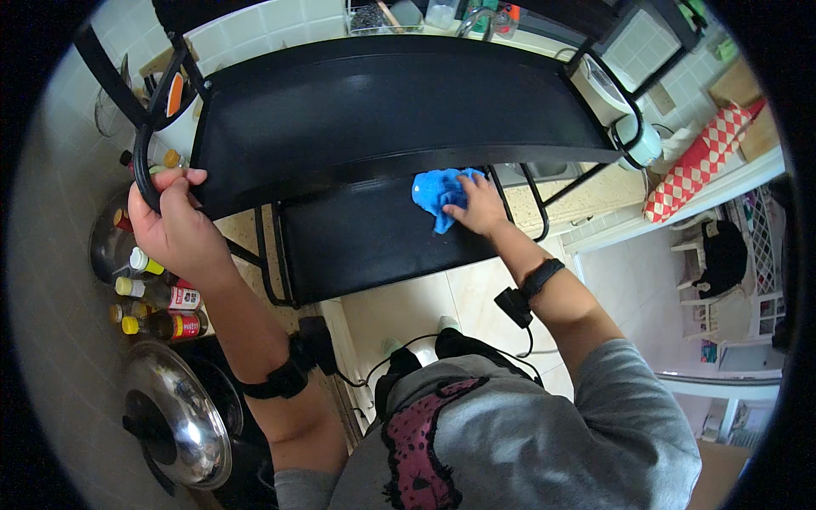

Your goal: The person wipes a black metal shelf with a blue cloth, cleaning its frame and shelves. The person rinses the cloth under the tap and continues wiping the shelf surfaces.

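A black metal rack with an upper shelf [395, 108] and a lower shelf [357, 248] spans the view in front of me. My left hand [175, 223] grips the rack's curved side tube at the left corner of the upper shelf, fingers closed round it. On the lower shelf, towards its right end, my right hand [475, 204] rests on a crumpled blue cloth [440, 194], its fingers spread over the fabric and pressing on it. The upper shelf's front edge hangs just above the cloth. Both shelves show bare black surfaces with some glare.
Sauce bottles [172, 324] crowd the counter at the left, near a pot with a shiny metal lid [185, 414]. Behind the rack are a faucet [478, 22] and a wire basket. A red-and-white checked bundle [698, 166] lies at the right; chairs stand beyond the doorway.
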`<action>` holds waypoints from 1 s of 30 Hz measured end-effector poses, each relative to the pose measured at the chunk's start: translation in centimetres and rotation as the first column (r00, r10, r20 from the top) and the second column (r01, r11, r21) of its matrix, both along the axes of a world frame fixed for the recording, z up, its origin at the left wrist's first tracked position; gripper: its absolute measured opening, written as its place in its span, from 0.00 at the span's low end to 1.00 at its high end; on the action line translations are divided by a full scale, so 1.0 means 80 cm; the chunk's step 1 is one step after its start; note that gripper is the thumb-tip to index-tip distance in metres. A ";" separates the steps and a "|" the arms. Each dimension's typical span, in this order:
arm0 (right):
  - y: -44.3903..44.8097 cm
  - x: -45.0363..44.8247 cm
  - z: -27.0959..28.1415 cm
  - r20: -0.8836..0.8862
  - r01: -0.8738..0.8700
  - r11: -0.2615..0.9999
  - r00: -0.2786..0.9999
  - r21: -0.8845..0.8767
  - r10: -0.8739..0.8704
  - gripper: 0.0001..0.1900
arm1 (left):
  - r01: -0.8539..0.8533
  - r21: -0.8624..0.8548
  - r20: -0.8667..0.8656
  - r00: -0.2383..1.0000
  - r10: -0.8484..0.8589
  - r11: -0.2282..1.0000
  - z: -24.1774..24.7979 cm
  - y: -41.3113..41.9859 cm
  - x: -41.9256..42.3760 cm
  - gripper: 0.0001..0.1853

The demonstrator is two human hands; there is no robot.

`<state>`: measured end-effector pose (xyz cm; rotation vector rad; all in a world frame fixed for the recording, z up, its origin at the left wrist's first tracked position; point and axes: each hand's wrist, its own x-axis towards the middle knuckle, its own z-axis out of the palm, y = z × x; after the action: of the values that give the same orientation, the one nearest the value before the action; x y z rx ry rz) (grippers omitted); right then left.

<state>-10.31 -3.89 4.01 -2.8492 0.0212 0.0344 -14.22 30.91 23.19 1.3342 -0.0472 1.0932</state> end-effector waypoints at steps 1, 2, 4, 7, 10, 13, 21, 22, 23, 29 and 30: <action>0.011 0.002 -0.007 -0.040 -0.008 1.000 0.999 0.022 0.009 0.37 | -0.009 -0.006 -0.001 1.000 0.009 1.000 0.000 0.000 0.000 0.04; 0.024 0.008 -0.013 -0.095 0.054 0.994 0.994 0.098 -0.045 0.38 | -0.020 -0.004 0.002 1.000 0.020 1.000 0.000 0.000 0.001 0.05; 0.056 0.026 -0.023 -0.169 0.223 0.975 0.960 -0.013 -0.222 0.37 | -0.020 -0.022 -0.024 1.000 0.019 1.000 0.000 0.002 0.000 0.05; 0.103 0.053 -0.035 -0.206 0.225 0.959 0.944 -0.174 -0.259 0.28 | -0.024 -0.011 -0.078 0.997 0.023 1.000 0.000 0.004 -0.002 0.04; 0.154 0.066 -0.045 -0.155 0.201 0.956 0.959 -0.213 -0.236 0.19 | -0.049 0.022 -0.066 0.997 0.050 0.999 -0.001 0.006 -0.005 0.03; 0.253 0.075 -0.062 -0.351 -0.149 0.965 0.934 -0.218 0.065 0.19 | -0.125 0.081 -0.042 0.991 0.129 0.989 0.001 0.009 -0.010 0.03; 0.194 0.063 -0.061 -0.215 -0.285 0.956 0.940 -0.069 0.265 0.23 | -0.235 0.084 -0.088 0.966 0.242 0.968 0.006 0.020 -0.004 0.04; 0.163 0.062 -0.058 -0.279 -0.191 0.967 0.950 -0.166 0.140 0.21 | -0.211 0.058 -0.045 0.976 0.213 0.976 0.004 0.020 -0.003 0.04; 0.133 0.062 -0.054 -0.279 -0.121 0.964 0.959 -0.235 0.052 0.20 | -0.191 0.052 -0.022 0.981 0.192 0.980 0.002 0.020 -0.002 0.04; 0.098 0.031 -0.027 -0.129 -0.127 0.965 0.987 -0.229 0.100 0.10 | -0.150 0.015 0.001 0.989 0.150 0.989 0.000 0.024 0.000 0.03; 0.133 0.007 -0.030 -0.060 -0.311 0.938 0.950 -0.154 0.305 0.09 | -0.121 0.010 0.015 0.993 0.121 0.993 0.000 0.024 0.002 0.03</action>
<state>-9.78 6.73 1.62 -2.9835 -0.4353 0.1558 -14.08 32.84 23.23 1.3530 0.0179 1.2064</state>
